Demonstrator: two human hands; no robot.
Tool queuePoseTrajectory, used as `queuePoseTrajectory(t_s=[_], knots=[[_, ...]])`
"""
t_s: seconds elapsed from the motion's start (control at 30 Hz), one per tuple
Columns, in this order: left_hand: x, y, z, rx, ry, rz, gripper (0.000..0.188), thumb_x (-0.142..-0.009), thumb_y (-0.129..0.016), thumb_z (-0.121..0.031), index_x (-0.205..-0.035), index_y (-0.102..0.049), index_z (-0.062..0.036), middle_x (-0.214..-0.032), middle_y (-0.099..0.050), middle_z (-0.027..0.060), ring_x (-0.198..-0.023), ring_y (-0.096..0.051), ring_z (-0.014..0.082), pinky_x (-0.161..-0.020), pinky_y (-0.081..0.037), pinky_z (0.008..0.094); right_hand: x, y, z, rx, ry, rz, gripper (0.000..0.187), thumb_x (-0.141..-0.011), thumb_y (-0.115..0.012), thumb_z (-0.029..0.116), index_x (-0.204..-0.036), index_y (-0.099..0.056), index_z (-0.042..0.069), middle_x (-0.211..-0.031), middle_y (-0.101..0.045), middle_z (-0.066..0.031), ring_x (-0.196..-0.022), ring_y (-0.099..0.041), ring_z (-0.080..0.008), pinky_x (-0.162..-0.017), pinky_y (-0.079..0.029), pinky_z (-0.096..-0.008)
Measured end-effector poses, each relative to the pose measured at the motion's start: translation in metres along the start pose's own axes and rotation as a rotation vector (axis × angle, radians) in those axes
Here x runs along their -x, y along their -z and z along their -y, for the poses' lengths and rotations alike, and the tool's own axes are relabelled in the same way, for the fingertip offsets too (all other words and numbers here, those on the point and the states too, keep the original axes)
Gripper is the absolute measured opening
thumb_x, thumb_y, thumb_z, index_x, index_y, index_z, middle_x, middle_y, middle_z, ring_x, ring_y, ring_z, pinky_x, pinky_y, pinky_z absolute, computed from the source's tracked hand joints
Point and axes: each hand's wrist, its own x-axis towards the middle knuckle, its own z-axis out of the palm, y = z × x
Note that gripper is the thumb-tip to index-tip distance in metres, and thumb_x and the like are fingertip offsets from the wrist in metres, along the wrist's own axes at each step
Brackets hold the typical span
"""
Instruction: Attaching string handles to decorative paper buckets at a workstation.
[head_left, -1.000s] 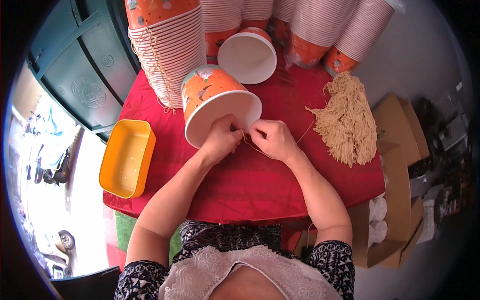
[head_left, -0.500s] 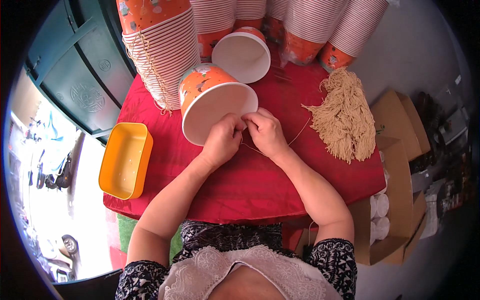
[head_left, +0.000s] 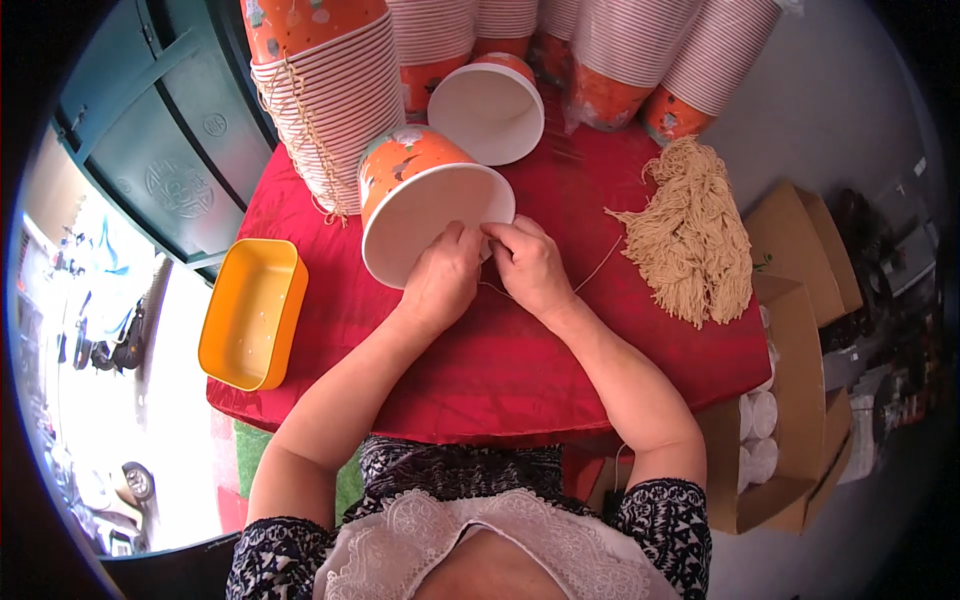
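Note:
An orange paper bucket (head_left: 420, 205) with a white inside lies tilted on the red table (head_left: 500, 360), mouth toward me. My left hand (head_left: 440, 280) pinches its lower rim. Touching it on the right, my right hand (head_left: 530, 265) grips the same rim and a thin tan string (head_left: 598, 268) that trails right toward a bundle of tan strings (head_left: 695, 235).
Tall stacks of orange-and-white buckets (head_left: 330, 95) lean along the table's far edge, one tied with string. Another bucket (head_left: 488, 108) lies on its side behind. A yellow tub (head_left: 250, 312) sits at the left edge. Open cardboard boxes (head_left: 785, 400) with white lids stand at the right.
Both hands have drawn closer together at the bucket's rim. The bucket has tipped slightly and the string between hand and bundle has shortened.

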Motion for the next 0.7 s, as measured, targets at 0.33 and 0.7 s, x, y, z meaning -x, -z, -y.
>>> queuePoseTrajectory(t_s=[0.33,0.7], knots=[[0.001,-0.009,0.005,-0.128,0.157,0.055,0.013,-0.084,-0.059,-0.007,-0.088,-0.051,0.0034,-0.081,-0.062,0.0262,-0.072,-0.062,0.0459,-0.062,-0.051,0.0506,0.003,-0.002,-0.006,-0.018,0.028,0.012,0.023,-0.079,-0.059,-0.002,-0.101,-0.068,-0.001,-0.085,-0.062,-0.0191,-0.084,-0.061,-0.036,-0.075,-0.052,-0.0432],[0.001,-0.002,0.003,-0.091,-0.017,0.02,0.01,-0.084,-0.058,-0.006,-0.093,-0.055,-0.0013,-0.083,-0.063,0.0202,-0.074,-0.064,0.0386,-0.062,-0.052,0.0469,-0.001,0.008,-0.008,-0.173,-0.008,0.173,0.024,-0.088,-0.053,-0.002,-0.111,-0.062,-0.004,-0.108,-0.062,-0.0228,-0.1,-0.063,-0.0366,-0.083,-0.052,-0.0403]])
